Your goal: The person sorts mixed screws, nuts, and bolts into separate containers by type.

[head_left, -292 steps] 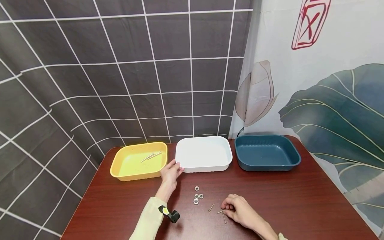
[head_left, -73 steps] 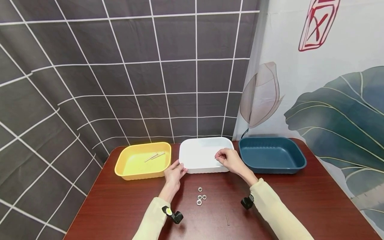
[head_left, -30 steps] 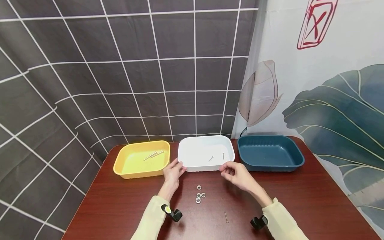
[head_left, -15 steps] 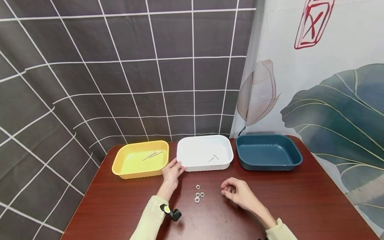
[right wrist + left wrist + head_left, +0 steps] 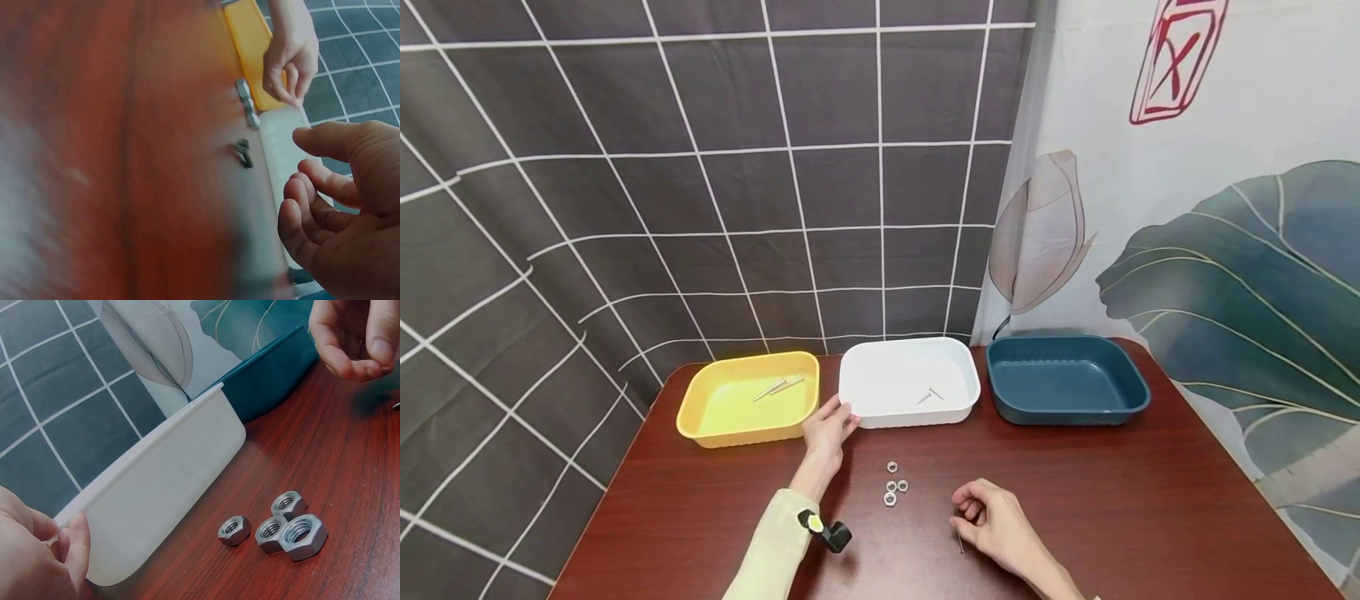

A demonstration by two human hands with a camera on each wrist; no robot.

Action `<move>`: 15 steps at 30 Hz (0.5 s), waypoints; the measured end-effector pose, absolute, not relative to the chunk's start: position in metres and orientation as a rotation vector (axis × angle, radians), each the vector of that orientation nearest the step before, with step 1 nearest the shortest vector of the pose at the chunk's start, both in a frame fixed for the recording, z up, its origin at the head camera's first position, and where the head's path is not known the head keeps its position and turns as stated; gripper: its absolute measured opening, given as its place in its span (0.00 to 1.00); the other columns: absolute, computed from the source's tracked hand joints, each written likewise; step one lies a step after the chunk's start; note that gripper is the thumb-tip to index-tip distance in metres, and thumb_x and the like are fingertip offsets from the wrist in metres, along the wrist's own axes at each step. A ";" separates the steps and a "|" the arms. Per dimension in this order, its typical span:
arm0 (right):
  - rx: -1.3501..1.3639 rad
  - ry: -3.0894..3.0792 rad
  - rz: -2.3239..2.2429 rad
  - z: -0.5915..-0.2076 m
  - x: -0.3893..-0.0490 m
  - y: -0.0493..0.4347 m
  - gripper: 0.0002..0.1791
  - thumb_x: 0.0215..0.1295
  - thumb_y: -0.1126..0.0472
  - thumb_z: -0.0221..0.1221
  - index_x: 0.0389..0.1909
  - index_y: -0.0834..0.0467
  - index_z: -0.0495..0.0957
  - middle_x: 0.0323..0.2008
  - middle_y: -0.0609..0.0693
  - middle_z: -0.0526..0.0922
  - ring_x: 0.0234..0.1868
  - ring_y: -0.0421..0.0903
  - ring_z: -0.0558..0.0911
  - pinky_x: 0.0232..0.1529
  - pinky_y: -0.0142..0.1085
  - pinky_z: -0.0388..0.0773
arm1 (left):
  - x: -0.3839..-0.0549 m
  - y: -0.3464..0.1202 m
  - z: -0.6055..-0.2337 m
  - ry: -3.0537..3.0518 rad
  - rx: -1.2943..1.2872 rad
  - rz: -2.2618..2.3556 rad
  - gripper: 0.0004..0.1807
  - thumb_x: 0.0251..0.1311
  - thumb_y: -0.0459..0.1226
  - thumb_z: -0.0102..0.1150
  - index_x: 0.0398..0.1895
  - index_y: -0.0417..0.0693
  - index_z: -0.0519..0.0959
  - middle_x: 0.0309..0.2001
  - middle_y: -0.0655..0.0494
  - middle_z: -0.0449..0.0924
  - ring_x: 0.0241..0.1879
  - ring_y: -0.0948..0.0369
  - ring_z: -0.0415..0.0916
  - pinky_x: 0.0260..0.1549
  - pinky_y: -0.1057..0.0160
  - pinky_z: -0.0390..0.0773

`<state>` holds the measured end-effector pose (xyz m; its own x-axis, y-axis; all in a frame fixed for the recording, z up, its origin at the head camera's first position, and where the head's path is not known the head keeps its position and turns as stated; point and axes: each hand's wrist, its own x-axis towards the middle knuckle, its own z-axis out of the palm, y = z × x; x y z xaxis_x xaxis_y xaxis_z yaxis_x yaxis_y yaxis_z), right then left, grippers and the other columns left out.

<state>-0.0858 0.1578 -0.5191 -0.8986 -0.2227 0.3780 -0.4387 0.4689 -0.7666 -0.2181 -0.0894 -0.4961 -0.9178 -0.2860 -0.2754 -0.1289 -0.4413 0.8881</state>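
Note:
My left hand (image 5: 826, 433) pinches the near left corner of the white tray (image 5: 951, 415); in the left wrist view its thumb and fingers meet at the rim. Inside that tray lie two short screws (image 5: 931, 395). My right hand (image 5: 996, 525) hovers low over the table, just above a single screw (image 5: 961, 545) that its thumb partly hides. The right wrist view shows the right thumb and fingers (image 5: 312, 209) apart, with nothing between them. Several hex nuts (image 5: 303, 537) sit in a cluster between the hands, in front of the white tray.
To the left stands a yellow tray (image 5: 700, 429) with a few longer screws (image 5: 778, 388) in it. A dark blue tray (image 5: 1067, 417) stands at the right, with nothing visible inside. All rest on a reddish-brown wooden table (image 5: 700, 517), against a curtain.
Two short screws that lay on the table are now in the white tray. My right hand has moved from the tray back toward the last screw. The left hand stays at the rim.

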 end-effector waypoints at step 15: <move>0.529 -2.648 1.224 -0.525 -0.074 0.155 0.17 0.43 0.67 0.77 0.27 0.55 0.77 0.27 0.39 0.72 0.27 0.33 0.73 0.25 0.27 0.76 | -0.218 -0.090 -0.498 -1.593 0.586 -2.528 0.22 0.64 0.19 0.54 0.62 0.21 0.69 0.28 0.49 0.75 0.24 0.63 0.75 0.31 0.67 0.86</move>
<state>-0.0742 0.1549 -0.5249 -0.9213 -0.2439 0.3029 -0.3887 0.5987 -0.7004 -0.2178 -0.0898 -0.4977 -0.9213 -0.2815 -0.2684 -0.1206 -0.4492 0.8852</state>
